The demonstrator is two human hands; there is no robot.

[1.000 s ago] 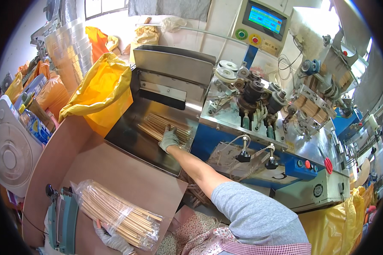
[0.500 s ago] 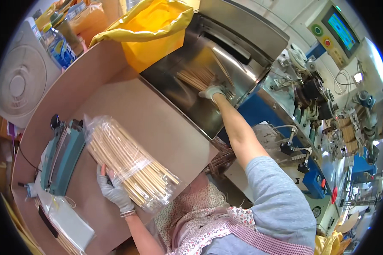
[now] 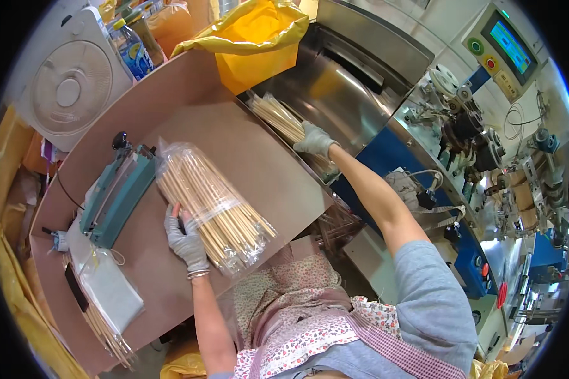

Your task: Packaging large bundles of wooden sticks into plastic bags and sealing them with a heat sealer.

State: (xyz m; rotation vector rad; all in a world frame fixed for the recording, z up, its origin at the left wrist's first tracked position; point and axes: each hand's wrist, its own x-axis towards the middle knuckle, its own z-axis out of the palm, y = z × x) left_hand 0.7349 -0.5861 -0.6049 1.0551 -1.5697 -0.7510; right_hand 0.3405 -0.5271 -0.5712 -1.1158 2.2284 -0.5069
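On the table lies a clear plastic bag of thin wooden sticks (image 3: 212, 205). My left hand (image 3: 186, 243), in a pale glove with bare fingertips, rests against the bag's left side with its fingers stretched out. At the far right, my gloved right hand (image 3: 315, 139) closes on the near end of a bundle of wooden sticks (image 3: 277, 117), some in clear wrap. That bundle lies along the left edge of a shiny metal tray (image 3: 354, 104); its lower part is partly hidden by my hand.
Left of the bag stands a teal bag sealer (image 3: 120, 199), with white plastic bags (image 3: 110, 287) and loose sticks near it. A yellow bag (image 3: 259, 63) hangs over the far table rim. A fan (image 3: 69, 91) and bottle (image 3: 131, 50) stand beyond; machinery (image 3: 464, 132) is right.
My right hand has drawn the sticks from the middle of the metal tray to its left edge. My left hand stays beside the bag. The whole view has shifted.
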